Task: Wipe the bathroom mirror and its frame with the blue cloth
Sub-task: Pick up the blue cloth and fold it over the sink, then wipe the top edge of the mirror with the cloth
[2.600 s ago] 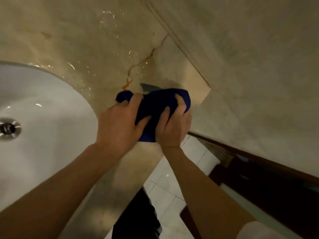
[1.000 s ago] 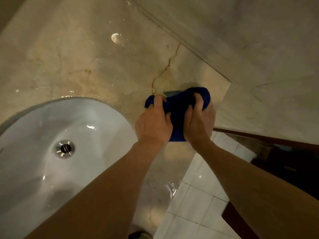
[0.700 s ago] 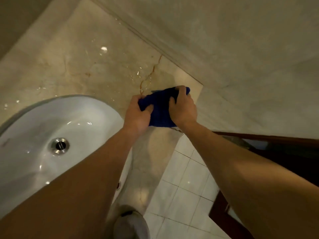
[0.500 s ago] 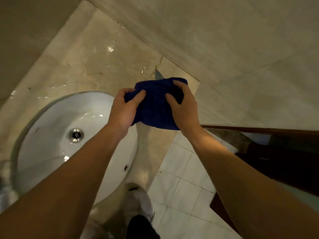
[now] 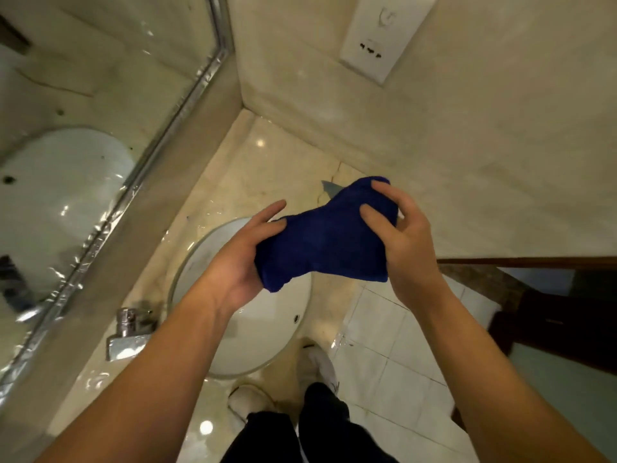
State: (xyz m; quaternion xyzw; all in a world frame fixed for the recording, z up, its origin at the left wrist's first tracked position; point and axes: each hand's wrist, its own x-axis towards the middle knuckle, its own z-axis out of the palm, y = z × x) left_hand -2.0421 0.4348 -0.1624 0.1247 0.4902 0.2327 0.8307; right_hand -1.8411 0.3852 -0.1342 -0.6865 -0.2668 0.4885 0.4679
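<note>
The blue cloth (image 5: 322, 240) is held bunched above the sink (image 5: 267, 329), clear of the counter. The left hand (image 5: 240, 259) grasps its lower end; the right hand (image 5: 397, 235) pinches its upper end with curled fingers. The mirror (image 5: 83, 128), left of the sink, is not being touched, and its silvery frame (image 5: 167, 128) is likewise untouched. In this inspector's judgement, wiping has not begun: dark specks show on the glass, and both mirror and frame remain to be done. The cloth looks soft and napped; the frame glossy and ridged; the sink smooth, oval, white; the counter polished stone.
</note>
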